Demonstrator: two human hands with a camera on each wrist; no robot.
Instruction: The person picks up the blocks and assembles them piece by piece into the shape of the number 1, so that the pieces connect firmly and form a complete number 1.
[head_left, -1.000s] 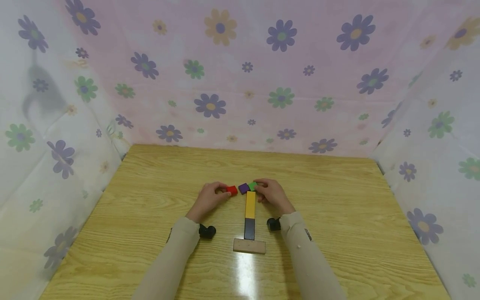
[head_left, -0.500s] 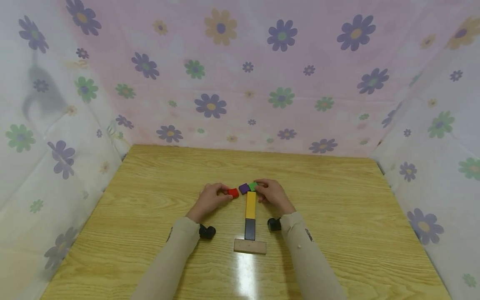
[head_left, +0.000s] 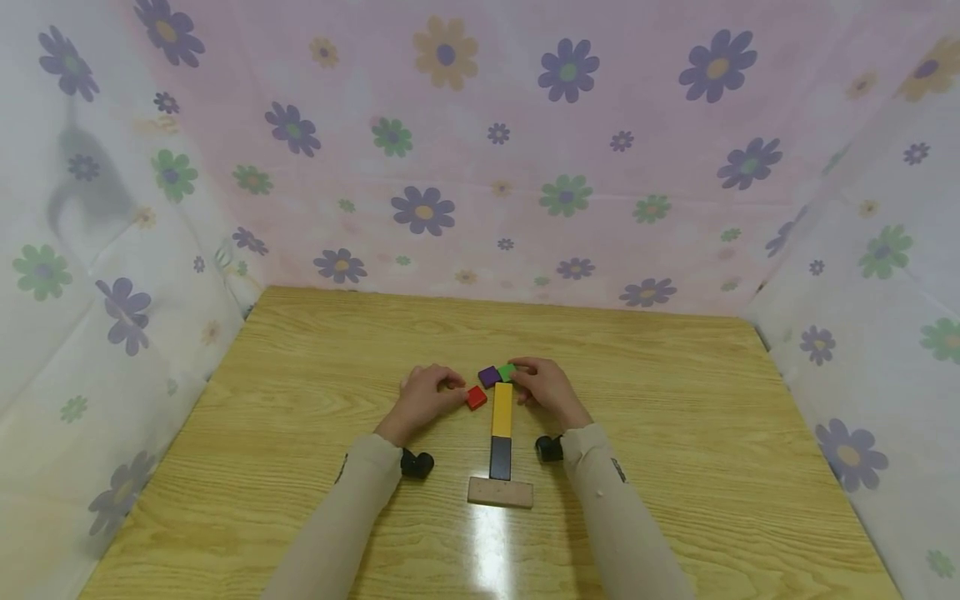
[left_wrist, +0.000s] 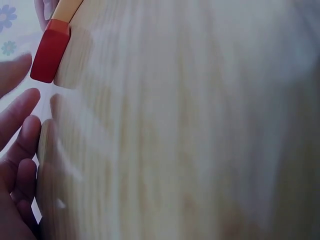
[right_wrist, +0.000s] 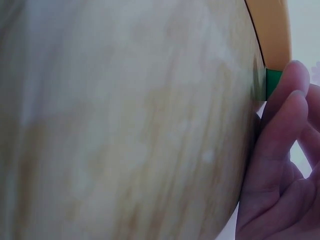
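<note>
A small red block [head_left: 476, 397] lies on the table just left of the yellow block [head_left: 502, 409]. My left hand [head_left: 426, 400] is beside it with fingers loosely bent, the fingertips right at its left corner. In the left wrist view, the red block [left_wrist: 50, 51] sits just beyond the parted fingertips. My right hand [head_left: 548, 388] pinches a small green block [head_left: 506, 372] between thumb and forefinger. A purple block [head_left: 489, 377] adjoins the green one, near the top end of the yellow block. The green block [right_wrist: 272, 82] is partly hidden by fingers in the right wrist view.
Below the yellow block, a black block [head_left: 500, 458] continues the line, ending at a crosswise plain wooden block [head_left: 500, 492]. Black wrist devices [head_left: 417, 463] stick out from both sleeves. Flowered cloth [head_left: 495, 167] encloses the wood-grain table [head_left: 675, 400] at the back and sides.
The red block has slid right and toward the person and turned slightly, now lying free of the left hand's pinch. The right hand and the green block have stayed in place.
</note>
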